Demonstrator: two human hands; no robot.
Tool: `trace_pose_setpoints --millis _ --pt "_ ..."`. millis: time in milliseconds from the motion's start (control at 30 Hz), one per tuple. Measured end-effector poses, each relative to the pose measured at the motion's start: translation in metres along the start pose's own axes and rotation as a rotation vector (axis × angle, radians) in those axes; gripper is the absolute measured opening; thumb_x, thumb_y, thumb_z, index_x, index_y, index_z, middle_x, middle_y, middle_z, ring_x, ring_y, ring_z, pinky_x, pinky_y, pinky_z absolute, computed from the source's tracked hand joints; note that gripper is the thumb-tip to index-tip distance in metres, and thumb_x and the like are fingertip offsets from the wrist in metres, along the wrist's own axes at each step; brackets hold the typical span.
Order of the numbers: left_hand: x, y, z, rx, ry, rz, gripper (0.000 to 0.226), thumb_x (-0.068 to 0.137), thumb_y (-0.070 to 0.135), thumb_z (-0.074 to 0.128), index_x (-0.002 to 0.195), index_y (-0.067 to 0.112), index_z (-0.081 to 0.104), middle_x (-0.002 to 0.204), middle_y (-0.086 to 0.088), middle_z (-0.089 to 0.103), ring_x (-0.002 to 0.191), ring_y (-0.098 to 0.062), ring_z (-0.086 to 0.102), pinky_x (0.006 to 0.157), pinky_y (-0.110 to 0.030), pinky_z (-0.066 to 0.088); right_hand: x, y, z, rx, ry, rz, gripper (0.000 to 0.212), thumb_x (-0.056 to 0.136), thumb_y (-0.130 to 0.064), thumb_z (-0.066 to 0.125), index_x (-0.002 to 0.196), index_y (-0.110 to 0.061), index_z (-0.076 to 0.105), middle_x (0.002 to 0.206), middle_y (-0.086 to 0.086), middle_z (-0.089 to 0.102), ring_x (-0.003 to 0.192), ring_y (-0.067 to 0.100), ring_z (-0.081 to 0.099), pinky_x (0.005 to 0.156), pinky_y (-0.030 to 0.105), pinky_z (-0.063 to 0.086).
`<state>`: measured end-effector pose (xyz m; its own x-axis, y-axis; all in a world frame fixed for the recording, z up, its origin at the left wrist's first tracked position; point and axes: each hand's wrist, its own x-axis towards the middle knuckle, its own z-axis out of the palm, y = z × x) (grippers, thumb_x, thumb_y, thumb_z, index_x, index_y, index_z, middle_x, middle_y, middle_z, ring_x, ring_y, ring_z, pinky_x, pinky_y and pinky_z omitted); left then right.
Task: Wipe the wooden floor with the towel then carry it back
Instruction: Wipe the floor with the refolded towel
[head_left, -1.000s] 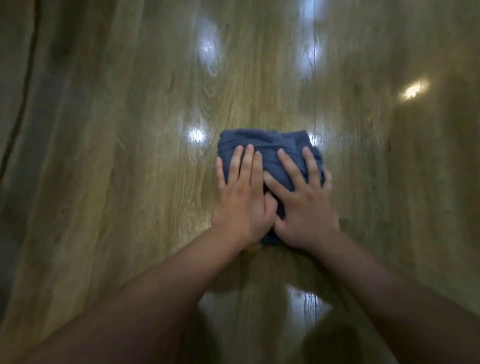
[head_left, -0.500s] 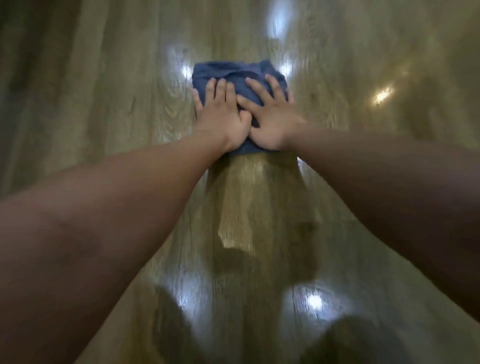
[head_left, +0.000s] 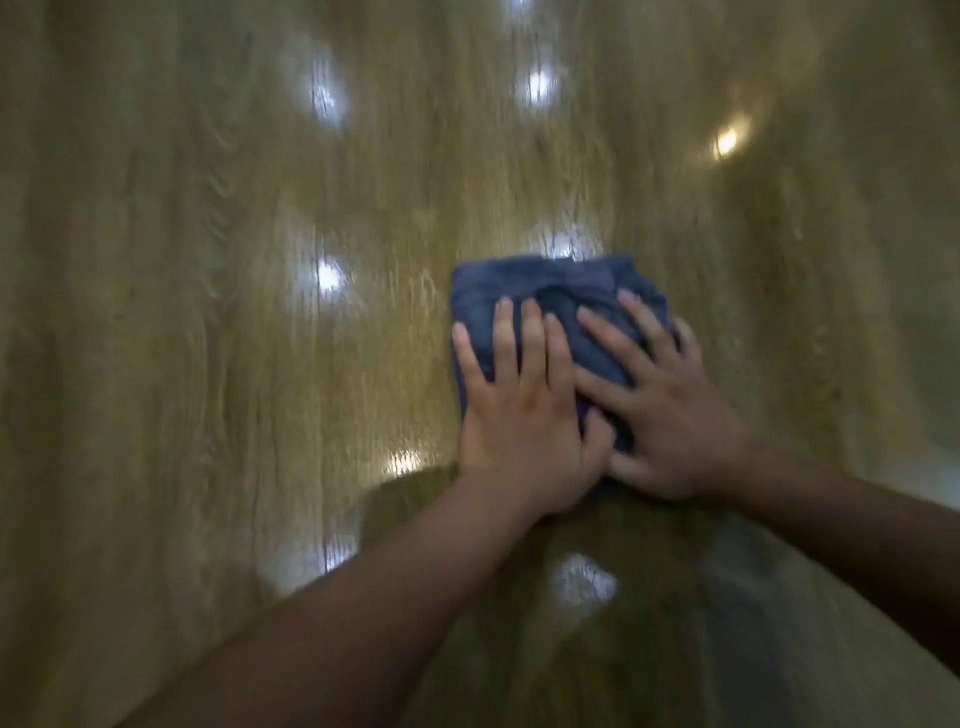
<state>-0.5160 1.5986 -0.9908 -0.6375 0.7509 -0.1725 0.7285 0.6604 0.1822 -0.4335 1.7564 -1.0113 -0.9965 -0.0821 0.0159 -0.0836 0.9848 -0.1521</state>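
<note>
A folded dark blue towel (head_left: 550, 283) lies flat on the glossy wooden floor (head_left: 218, 364), right of the frame's middle. My left hand (head_left: 519, 415) presses down on the towel's left half with fingers spread. My right hand (head_left: 665, 415) presses on its right half, fingers spread too, thumb next to my left hand. Both palms cover the near part of the towel, so only its far edge shows. The picture is blurred by motion.
Bright spots of ceiling light reflect off the floor (head_left: 327, 275) around the towel. A dark shadow (head_left: 597, 597) falls on the boards beneath my forearms. Nothing else stands on the floor in view.
The towel was pushed far away with arms stretched half a second ago; now both hands have drawn it back toward me, and it sits slightly further right.
</note>
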Motion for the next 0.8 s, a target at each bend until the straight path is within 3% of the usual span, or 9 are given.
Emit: trace_pose_setpoints --millis 167,333,467,633,800 --pt "0.105 0.001 -0.017 0.056 0.006 -0.023 0.086 0.087 0.054 0.023 0.154 0.0 0.02 0.162 -0.02 0.019 0.151 -0.037 0.006 0.116 -0.068 0.0 0.061 0.075 -0.017 -0.059 -0.04 0.111 0.072 0.086 -0.06 0.035 0.149 -0.027 0.043 0.165 0.01 0.021 0.151 0.041 0.011 0.113 0.062 0.022" --pt "0.156 -0.01 -0.021 0.109 -0.073 0.006 0.08 0.092 0.054 0.019 0.158 0.011 0.004 0.167 -0.009 0.0 0.152 -0.03 -0.009 0.116 -0.064 -0.012 0.081 0.075 -0.021 -0.03 -0.056 0.334 0.075 0.087 -0.067 0.019 0.154 -0.036 0.03 0.168 0.001 0.01 0.154 0.033 0.001 0.12 0.058 0.012" --pt "0.135 -0.005 -0.02 0.083 -0.077 0.065 0.078 0.091 0.051 0.023 0.158 0.015 0.007 0.167 -0.003 0.001 0.152 -0.026 -0.01 0.117 -0.062 -0.012 0.06 0.04 -0.014 0.012 -0.049 0.536 0.072 0.087 -0.063 0.025 0.155 -0.038 0.027 0.168 -0.001 0.005 0.154 0.03 -0.004 0.121 0.057 0.009" --pt "0.06 0.023 -0.009 0.085 -0.078 0.26 0.078 0.09 0.049 0.031 0.158 0.013 0.014 0.167 -0.003 0.008 0.153 -0.024 -0.005 0.12 -0.06 -0.005 -0.019 -0.035 -0.006 0.037 0.019 0.733 0.069 0.086 -0.052 0.026 0.153 -0.036 0.031 0.168 0.001 0.008 0.154 0.034 -0.002 0.119 0.061 0.012" --pt "-0.036 0.089 0.015 0.097 -0.171 0.569 0.077 0.089 0.047 0.022 0.157 0.013 0.018 0.166 -0.004 0.011 0.153 -0.028 -0.004 0.119 -0.062 -0.005 -0.138 -0.113 0.001 0.052 0.05 1.007 0.066 0.087 -0.045 0.038 0.151 -0.026 0.041 0.166 0.007 0.018 0.153 0.037 0.006 0.118 0.062 0.016"
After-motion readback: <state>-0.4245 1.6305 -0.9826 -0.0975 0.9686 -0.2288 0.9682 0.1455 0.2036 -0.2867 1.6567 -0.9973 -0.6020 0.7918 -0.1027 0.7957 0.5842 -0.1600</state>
